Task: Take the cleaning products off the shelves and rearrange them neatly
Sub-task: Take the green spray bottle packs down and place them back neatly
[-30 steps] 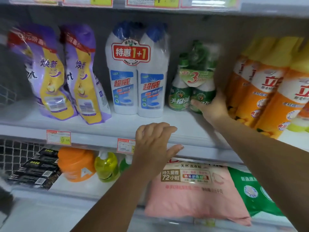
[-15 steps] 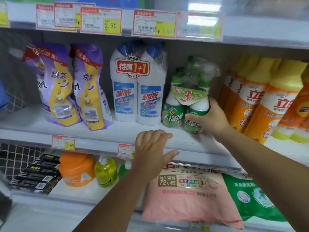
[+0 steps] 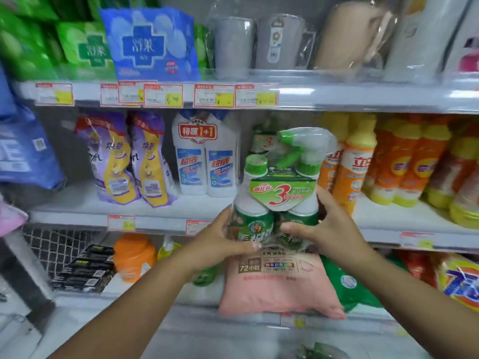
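A shrink-wrapped pack of green-and-white spray cleaner bottles point(image 3: 282, 187) with a green "3" label hangs in the air in front of the middle shelf point(image 3: 160, 224). My left hand point(image 3: 223, 239) grips its lower left side. My right hand point(image 3: 326, 229) grips its lower right side, thumb across the front. Behind it, at the shelf's back, another green pack point(image 3: 261, 141) is partly visible. A twin pack of white toilet cleaner bottles point(image 3: 204, 156) and two purple refill pouches point(image 3: 129, 159) stand to the left on that shelf. Orange and yellow bottles point(image 3: 388, 161) stand to the right.
Green and blue bags point(image 3: 145, 45) and grey cups point(image 3: 256, 42) fill the top shelf. Below sit a pink detergent bag point(image 3: 280, 283), a green bag point(image 3: 347, 283), an orange bottle point(image 3: 133, 255) and black boxes point(image 3: 85, 270). A wire mesh basket point(image 3: 51, 247) is at the lower left.
My right hand has pulled the green spray pack off the middle shelf toward me. My left hand left the shelf edge and took hold of the pack. The camera tilted up.
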Motion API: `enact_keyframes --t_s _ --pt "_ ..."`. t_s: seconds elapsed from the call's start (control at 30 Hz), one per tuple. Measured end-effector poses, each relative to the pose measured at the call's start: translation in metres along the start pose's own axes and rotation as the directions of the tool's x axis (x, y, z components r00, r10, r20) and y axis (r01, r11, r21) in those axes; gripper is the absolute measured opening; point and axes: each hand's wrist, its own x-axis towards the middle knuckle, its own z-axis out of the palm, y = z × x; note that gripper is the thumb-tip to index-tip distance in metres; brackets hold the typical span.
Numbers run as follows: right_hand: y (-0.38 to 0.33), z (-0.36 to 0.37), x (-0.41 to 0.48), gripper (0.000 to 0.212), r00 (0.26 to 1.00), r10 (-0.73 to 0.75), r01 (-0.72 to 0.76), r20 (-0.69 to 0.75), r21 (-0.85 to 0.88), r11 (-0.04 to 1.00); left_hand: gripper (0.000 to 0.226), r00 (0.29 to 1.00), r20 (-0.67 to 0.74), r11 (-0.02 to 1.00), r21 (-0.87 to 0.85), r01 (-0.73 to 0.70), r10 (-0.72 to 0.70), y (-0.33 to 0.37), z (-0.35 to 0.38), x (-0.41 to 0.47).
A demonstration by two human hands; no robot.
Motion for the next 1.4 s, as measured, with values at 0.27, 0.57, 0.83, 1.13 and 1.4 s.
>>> enact_keyframes --t_s 0.27,0.57,0.83,1.13,1.4 --pt "-0.028 -0.009 -0.056 0.077 0.978 0.183 -0.203 0.101 0.262 0.944 0.079 0.981 -0.194 0.995 -0.090 -0.032 0.014 -0.017 0.041 -0.080" --pt "-0.031 -0.034 -0.089 0.093 0.921 0.330 -0.389 0.207 0.550 0.739 0.089 0.961 -0.256 0.987 0.144 -0.072 0.108 -0.031 0.045 -0.119" --pt "-0.013 -0.043 -0.115 0.068 0.872 0.376 -0.490 0.314 0.526 0.695 0.092 0.996 -0.089 0.981 0.195 -0.010 0.028 -0.046 0.038 -0.123" --pt "-0.005 -0.046 -0.126 0.084 0.853 0.397 -0.521 0.340 0.611 0.596 0.108 0.998 -0.058 0.939 0.344 -0.006 0.027 -0.069 0.049 -0.111" --pt "0.002 -0.048 -0.119 0.085 0.853 0.397 -0.515 0.338 0.670 0.535 0.110 0.988 -0.111 0.913 0.405 -0.051 0.105 -0.071 0.055 -0.108"
